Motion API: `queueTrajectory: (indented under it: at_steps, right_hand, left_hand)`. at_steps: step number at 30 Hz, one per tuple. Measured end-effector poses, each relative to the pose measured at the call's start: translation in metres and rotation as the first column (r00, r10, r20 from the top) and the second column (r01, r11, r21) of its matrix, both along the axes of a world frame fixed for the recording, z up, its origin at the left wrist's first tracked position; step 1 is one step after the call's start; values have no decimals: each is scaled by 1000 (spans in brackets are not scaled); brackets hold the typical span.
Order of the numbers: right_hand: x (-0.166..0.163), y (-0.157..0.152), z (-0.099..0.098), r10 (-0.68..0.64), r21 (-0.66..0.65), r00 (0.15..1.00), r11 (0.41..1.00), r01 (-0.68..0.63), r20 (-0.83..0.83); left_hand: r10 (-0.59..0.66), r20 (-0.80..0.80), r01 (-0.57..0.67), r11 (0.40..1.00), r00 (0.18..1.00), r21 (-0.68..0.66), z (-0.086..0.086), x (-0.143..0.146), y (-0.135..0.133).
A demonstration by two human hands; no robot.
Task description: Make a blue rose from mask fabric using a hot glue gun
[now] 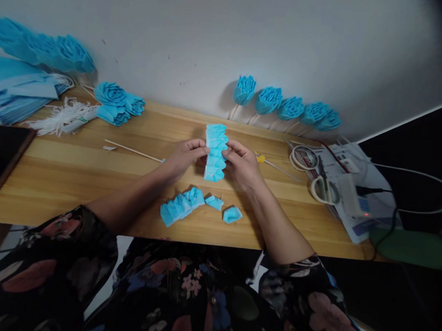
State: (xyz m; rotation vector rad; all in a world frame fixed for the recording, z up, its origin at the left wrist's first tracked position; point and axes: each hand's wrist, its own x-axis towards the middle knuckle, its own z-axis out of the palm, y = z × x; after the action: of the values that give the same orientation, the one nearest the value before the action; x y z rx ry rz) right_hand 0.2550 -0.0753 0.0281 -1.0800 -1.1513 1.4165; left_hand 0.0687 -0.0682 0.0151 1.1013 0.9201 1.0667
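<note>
A strip of folded blue paper pieces stands upright above the middle of the wooden table. My left hand pinches its left side and my right hand pinches its right side, fingers closed on it. Nearer to me lie a shorter row of folded blue pieces, a small folded piece and another single piece. A thin wooden stick lies left of my left hand.
Finished blue paper roses on sticks lean against the wall; more roses and blue paper sheets are at the far left beside white shreds. Scissors, a tape roll and a cabled device lie right. A dark tablet sits left.
</note>
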Motion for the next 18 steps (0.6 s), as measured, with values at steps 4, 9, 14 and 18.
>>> queueTrajectory:
  at_steps: [4,9,14,18]
  right_hand:
    - [1,1,-2,-32,-7,999,999,32,10]
    - [5,3,-4,-66,-1,998,998,66,0]
    - [4,2,-1,-39,-13,999,999,38,-20]
    - [1,0,3,34,-39,999,999,-36,-40]
  left_hand:
    - [-37,56,40,998,998,-54,2,0,0]
    - [-105,58,110,989,993,-95,2,0,-1]
    - [-99,6,99,994,995,-40,-2,-1,-1]
    - [-53,46,54,998,998,-33,-5,-1,1]
